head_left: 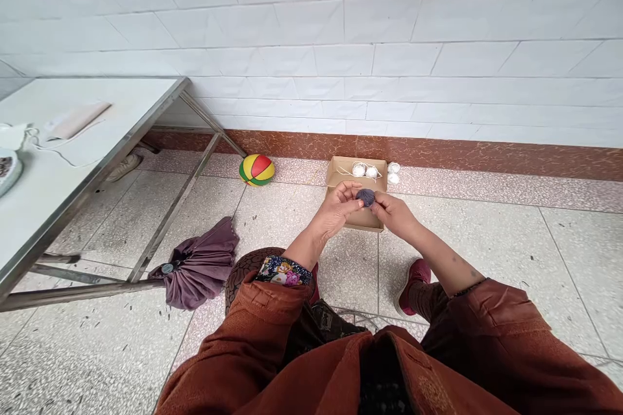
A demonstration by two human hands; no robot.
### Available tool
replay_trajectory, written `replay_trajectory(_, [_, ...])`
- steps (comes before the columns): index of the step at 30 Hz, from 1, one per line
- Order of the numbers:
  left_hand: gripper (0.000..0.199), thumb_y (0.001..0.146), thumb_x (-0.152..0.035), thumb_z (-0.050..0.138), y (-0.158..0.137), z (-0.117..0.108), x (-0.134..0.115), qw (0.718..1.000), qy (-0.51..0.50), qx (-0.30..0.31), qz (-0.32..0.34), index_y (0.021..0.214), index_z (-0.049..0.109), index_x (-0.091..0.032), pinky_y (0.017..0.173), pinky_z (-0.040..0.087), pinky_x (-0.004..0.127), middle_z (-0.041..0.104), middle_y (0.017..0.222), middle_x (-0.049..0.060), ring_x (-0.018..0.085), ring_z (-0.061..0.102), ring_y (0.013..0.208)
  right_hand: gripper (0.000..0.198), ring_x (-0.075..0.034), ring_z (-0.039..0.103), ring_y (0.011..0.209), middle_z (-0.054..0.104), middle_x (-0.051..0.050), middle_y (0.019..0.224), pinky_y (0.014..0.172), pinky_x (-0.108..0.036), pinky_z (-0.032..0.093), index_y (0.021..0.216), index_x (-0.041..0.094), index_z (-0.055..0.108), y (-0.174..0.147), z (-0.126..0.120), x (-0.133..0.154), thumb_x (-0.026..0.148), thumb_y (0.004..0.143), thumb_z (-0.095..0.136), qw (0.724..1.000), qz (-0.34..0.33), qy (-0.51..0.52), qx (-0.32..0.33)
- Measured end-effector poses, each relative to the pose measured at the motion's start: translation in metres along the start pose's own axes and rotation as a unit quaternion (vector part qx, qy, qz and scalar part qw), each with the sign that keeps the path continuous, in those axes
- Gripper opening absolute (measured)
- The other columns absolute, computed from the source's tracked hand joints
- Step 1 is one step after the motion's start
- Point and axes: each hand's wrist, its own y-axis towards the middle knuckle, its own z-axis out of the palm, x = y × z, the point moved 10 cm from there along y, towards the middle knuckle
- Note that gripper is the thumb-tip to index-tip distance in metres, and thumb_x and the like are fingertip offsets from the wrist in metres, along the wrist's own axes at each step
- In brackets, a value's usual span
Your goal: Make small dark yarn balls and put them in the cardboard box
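Between my two hands is a small dark grey ball of yarn [365, 197], held over a shallow cardboard box [363, 229] on the floor. My left hand [337, 207] grips its left side, thumb below and fingers curled above. On the right side, my right hand [393, 212] pinches it with thumb and fingertips. Two white balls of yarn [359, 170] with loose strands lie at the far end of the box. Just outside its right wall, more white balls [393, 173] rest on the floor.
A red, yellow and green ball [256, 170] lies near the wall. To the left stands a metal-framed table [141, 100] with a cloth item [80, 120] and a bowl [10, 172] on it. A folded purple umbrella [204, 264] lies by its lower bar.
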Motion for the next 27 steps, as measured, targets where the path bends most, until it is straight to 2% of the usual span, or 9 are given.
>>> replay_trajectory(4, [0.041, 0.065, -0.018, 0.079, 0.004, -0.02, -0.004, 0.992, 0.085, -0.087, 0.035, 0.101, 0.059, -0.019, 0.085, 0.046, 0.03, 0.065, 0.09, 0.0, 0.012, 0.06, 0.084, 0.02, -0.017, 0.06, 0.074, 0.067, -0.001, 0.081, 0.072, -0.029, 0.045, 0.082, 0.022, 0.063, -0.009, 0.018, 0.026, 0.033, 0.097, 0.054, 0.995, -0.065, 0.0, 0.08])
replay_trajectory(6, [0.04, 0.063, -0.016, 0.081, 0.005, -0.024, -0.005, 0.983, 0.144, -0.109, 0.04, 0.095, 0.059, -0.018, 0.084, 0.046, 0.03, 0.065, 0.088, 0.0, 0.012, 0.06, 0.083, 0.018, -0.017, 0.061, 0.075, 0.068, -0.002, 0.083, 0.073, -0.029, 0.046, 0.088, 0.022, 0.066, -0.01, 0.015, 0.038, 0.033, 0.097, 0.055, 0.992, -0.08, 0.022, 0.092])
replay_trajectory(8, [0.039, 0.061, -0.017, 0.082, 0.005, -0.02, -0.001, 0.979, 0.181, -0.091, 0.029, 0.092, 0.058, -0.018, 0.081, 0.045, 0.029, 0.065, 0.087, 0.0, 0.011, 0.059, 0.08, 0.017, -0.017, 0.062, 0.077, 0.07, -0.002, 0.085, 0.074, -0.031, 0.047, 0.091, 0.023, 0.068, -0.007, 0.002, 0.042, 0.033, 0.097, 0.056, 0.994, -0.077, 0.034, 0.068])
replay_trajectory(11, [0.037, 0.062, -0.02, 0.083, 0.001, -0.004, 0.006, 0.981, 0.195, -0.021, -0.003, 0.091, 0.059, -0.017, 0.076, 0.044, 0.029, 0.064, 0.084, -0.001, 0.01, 0.057, 0.075, 0.017, -0.02, 0.064, 0.082, 0.071, -0.004, 0.088, 0.079, -0.034, 0.049, 0.09, 0.024, 0.069, 0.0, -0.02, 0.034, 0.033, 0.096, 0.057, 0.998, -0.06, 0.022, 0.0])
replay_trajectory(14, [0.035, 0.064, -0.02, 0.081, -0.005, 0.011, 0.012, 0.986, 0.155, 0.048, -0.038, 0.092, 0.06, -0.017, 0.077, 0.045, 0.028, 0.065, 0.085, -0.001, 0.01, 0.059, 0.077, 0.017, -0.021, 0.063, 0.082, 0.07, -0.005, 0.085, 0.079, -0.035, 0.049, 0.085, 0.023, 0.068, 0.005, -0.029, 0.016, 0.033, 0.095, 0.058, 0.998, -0.033, 0.007, -0.045])
replay_trajectory(16, [0.039, 0.064, -0.019, 0.082, -0.008, 0.013, 0.011, 0.992, 0.106, 0.053, -0.051, 0.097, 0.061, -0.018, 0.078, 0.045, 0.027, 0.067, 0.09, 0.0, 0.011, 0.06, 0.081, 0.018, -0.02, 0.062, 0.079, 0.069, -0.004, 0.082, 0.076, -0.034, 0.048, 0.083, 0.023, 0.067, 0.006, -0.024, 0.003, 0.033, 0.094, 0.057, 0.999, -0.006, 0.005, -0.045])
replay_trajectory(21, [0.048, 0.065, -0.021, 0.081, -0.003, -0.004, 0.007, 0.999, 0.005, -0.028, -0.042, 0.106, 0.056, -0.02, 0.076, 0.046, 0.028, 0.067, 0.091, 0.0, 0.011, 0.062, 0.081, 0.02, -0.018, 0.06, 0.076, 0.066, -0.002, 0.08, 0.071, -0.031, 0.046, 0.08, 0.022, 0.063, 0.0, -0.001, 0.002, 0.031, 0.095, 0.053, 1.0, -0.007, -0.012, 0.015])
replay_trajectory(25, [0.045, 0.067, -0.017, 0.078, 0.001, -0.024, 0.001, 0.993, 0.06, -0.106, -0.002, 0.105, 0.054, -0.02, 0.078, 0.046, 0.029, 0.066, 0.087, -0.002, 0.011, 0.061, 0.079, 0.024, -0.017, 0.058, 0.071, 0.064, -0.001, 0.076, 0.069, -0.029, 0.044, 0.078, 0.022, 0.063, -0.009, 0.016, 0.029, 0.034, 0.097, 0.055, 0.992, -0.078, -0.02, 0.097])
replay_trajectory(27, [0.047, 0.065, -0.015, 0.079, 0.001, -0.028, 0.0, 0.986, 0.116, -0.121, 0.006, 0.105, 0.054, -0.019, 0.079, 0.045, 0.029, 0.066, 0.088, -0.001, 0.011, 0.06, 0.079, 0.024, -0.017, 0.058, 0.072, 0.065, -0.001, 0.077, 0.07, -0.03, 0.044, 0.082, 0.022, 0.065, -0.01, 0.013, 0.04, 0.037, 0.098, 0.056, 0.99, -0.099, -0.01, 0.104])
